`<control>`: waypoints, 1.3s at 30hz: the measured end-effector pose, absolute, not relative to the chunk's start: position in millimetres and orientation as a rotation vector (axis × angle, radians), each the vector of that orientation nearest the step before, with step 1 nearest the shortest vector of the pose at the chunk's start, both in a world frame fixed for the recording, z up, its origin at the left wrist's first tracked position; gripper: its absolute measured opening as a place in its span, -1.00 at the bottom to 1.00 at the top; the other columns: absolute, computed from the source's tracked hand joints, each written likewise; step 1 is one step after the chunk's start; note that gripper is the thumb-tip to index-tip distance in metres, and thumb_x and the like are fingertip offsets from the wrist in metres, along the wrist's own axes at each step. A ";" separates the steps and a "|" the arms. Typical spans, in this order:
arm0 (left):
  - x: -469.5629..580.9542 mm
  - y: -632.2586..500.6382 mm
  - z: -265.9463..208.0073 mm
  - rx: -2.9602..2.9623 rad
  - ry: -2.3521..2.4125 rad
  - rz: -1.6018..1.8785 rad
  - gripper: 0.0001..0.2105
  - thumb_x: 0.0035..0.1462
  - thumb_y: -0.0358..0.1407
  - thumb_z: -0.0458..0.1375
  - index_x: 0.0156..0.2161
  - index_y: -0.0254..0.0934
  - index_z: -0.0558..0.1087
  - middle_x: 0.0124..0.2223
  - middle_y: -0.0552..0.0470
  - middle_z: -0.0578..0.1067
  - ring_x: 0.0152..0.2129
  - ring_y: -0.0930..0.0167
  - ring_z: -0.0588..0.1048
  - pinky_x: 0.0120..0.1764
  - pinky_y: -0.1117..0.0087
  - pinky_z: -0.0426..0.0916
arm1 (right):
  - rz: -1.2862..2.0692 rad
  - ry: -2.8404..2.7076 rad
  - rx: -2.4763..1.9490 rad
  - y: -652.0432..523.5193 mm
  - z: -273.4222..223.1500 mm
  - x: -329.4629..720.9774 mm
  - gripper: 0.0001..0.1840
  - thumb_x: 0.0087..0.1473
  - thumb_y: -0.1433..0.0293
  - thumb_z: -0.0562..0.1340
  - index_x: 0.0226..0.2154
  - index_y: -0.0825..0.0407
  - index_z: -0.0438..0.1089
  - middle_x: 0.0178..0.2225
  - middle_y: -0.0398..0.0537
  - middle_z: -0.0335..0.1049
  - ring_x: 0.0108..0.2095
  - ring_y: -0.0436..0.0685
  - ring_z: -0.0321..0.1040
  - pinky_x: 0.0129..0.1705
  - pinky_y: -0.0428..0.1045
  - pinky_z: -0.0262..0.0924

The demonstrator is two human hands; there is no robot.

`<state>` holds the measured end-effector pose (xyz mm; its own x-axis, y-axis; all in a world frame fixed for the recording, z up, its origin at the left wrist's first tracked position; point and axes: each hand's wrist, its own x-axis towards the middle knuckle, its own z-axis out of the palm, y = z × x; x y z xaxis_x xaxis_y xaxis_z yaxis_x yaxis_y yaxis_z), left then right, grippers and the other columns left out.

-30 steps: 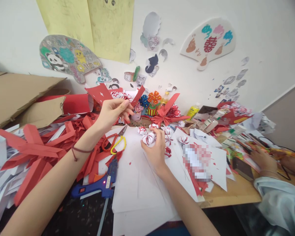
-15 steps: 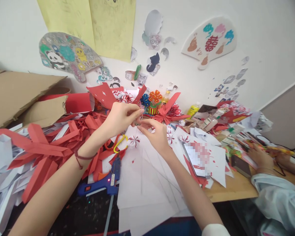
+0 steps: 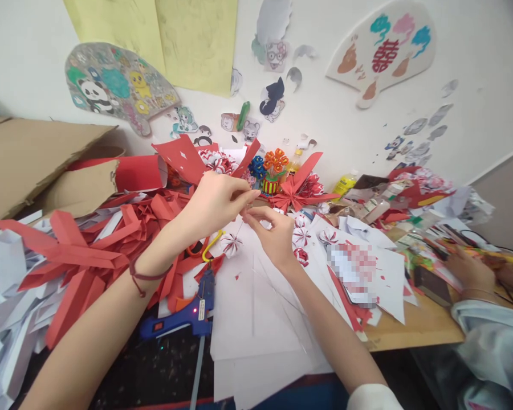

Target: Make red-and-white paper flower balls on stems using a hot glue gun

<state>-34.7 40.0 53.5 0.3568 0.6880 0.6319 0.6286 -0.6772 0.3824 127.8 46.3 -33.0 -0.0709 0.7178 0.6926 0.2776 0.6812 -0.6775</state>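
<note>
My left hand (image 3: 222,199) and my right hand (image 3: 274,233) meet above the paper sheets (image 3: 273,336), both with thumb and forefinger pinched. Whatever sits between the fingertips is too small to make out. Just below the left fingertips lies a white paper rosette with red stripes (image 3: 231,245). Several like it are beside my right hand, among them a mostly red one (image 3: 301,256). Left of the sheets are a yellow looped handle (image 3: 208,249) and a blue glue gun (image 3: 203,310) with a red light on.
Folded red paper strips (image 3: 85,250) and white strips (image 3: 12,307) heap up on the left, near cardboard (image 3: 38,154). Red paper flowers (image 3: 293,193) stand against the wall. A phone (image 3: 359,296) lies at right, where another person's hand (image 3: 472,273) works.
The view has tilted slightly, so the wall decorations sit higher and the desk items further right. My hands stay together, pinching. A mostly red rosette now shows beside my right hand.
</note>
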 end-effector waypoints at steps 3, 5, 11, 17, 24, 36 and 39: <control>-32.7 38.2 53.8 2.543 1.243 1.232 -0.64 0.26 -0.28 0.13 -0.57 -0.31 0.46 -0.66 0.12 0.39 -0.69 0.54 0.25 -0.46 0.41 0.08 | 0.388 -1.687 -0.811 47.2 -34.4 131.2 -0.94 0.15 0.41 0.35 -0.32 0.02 0.58 -0.32 -0.09 0.64 -0.33 0.09 0.55 -0.20 -0.01 0.40; -31.2 36.9 54.0 2.560 1.251 1.230 -0.64 0.27 -0.29 0.12 -0.58 -0.30 0.45 -0.66 0.11 0.39 -0.69 0.54 0.26 -0.47 0.41 0.08 | 0.342 -1.712 -0.801 46.8 -34.0 133.5 -0.94 0.17 0.42 0.34 -0.31 0.02 0.58 -0.30 -0.09 0.64 -0.32 0.09 0.56 -0.19 0.00 0.40; -27.4 31.4 55.3 2.614 1.274 1.304 -0.65 0.28 -0.30 0.11 -0.56 -0.30 0.43 -0.66 0.12 0.39 -0.71 0.54 0.26 -0.47 0.42 0.10 | 0.197 -1.750 -0.759 42.6 -26.8 139.3 -0.94 0.17 0.44 0.33 -0.32 0.01 0.56 -0.32 -0.10 0.64 -0.34 0.07 0.55 -0.24 -0.02 0.40; -25.0 30.3 52.5 2.627 1.267 1.289 -0.65 0.29 -0.31 0.11 -0.56 -0.29 0.40 -0.67 0.12 0.38 -0.71 0.53 0.30 -0.49 0.42 0.10 | 0.207 -1.732 -0.777 39.9 -27.4 142.1 -0.95 0.15 0.44 0.35 -0.34 0.00 0.56 -0.34 -0.11 0.64 -0.36 0.07 0.55 -0.27 -0.03 0.40; -22.9 32.0 49.6 2.596 1.201 1.299 -0.69 0.27 -0.34 0.09 -0.53 -0.29 0.42 -0.64 0.13 0.42 -0.71 0.54 0.31 -0.50 0.45 0.13 | 0.321 -1.668 -0.834 38.4 -31.0 143.0 -0.95 0.13 0.37 0.37 -0.36 -0.02 0.57 -0.37 -0.12 0.63 -0.38 0.07 0.53 -0.27 -0.03 0.42; -20.7 31.1 48.0 2.580 1.298 1.216 -0.66 0.30 -0.31 0.07 -0.53 -0.31 0.43 -0.59 0.04 0.49 -0.66 0.49 0.37 -0.45 0.41 0.18 | 0.351 -1.685 -0.796 36.6 -32.0 144.2 -0.95 0.15 0.40 0.35 -0.35 0.00 0.56 -0.35 -0.11 0.62 -0.36 0.06 0.53 -0.25 -0.02 0.42; -19.8 29.1 48.6 2.553 1.298 1.223 -0.66 0.30 -0.31 0.06 -0.52 -0.30 0.45 -0.59 0.05 0.49 -0.67 0.50 0.35 -0.46 0.41 0.19 | 0.324 -1.698 -0.816 36.9 -32.2 144.7 -0.93 0.15 0.37 0.35 -0.36 0.00 0.55 -0.36 -0.11 0.62 -0.36 0.07 0.53 -0.25 -0.01 0.42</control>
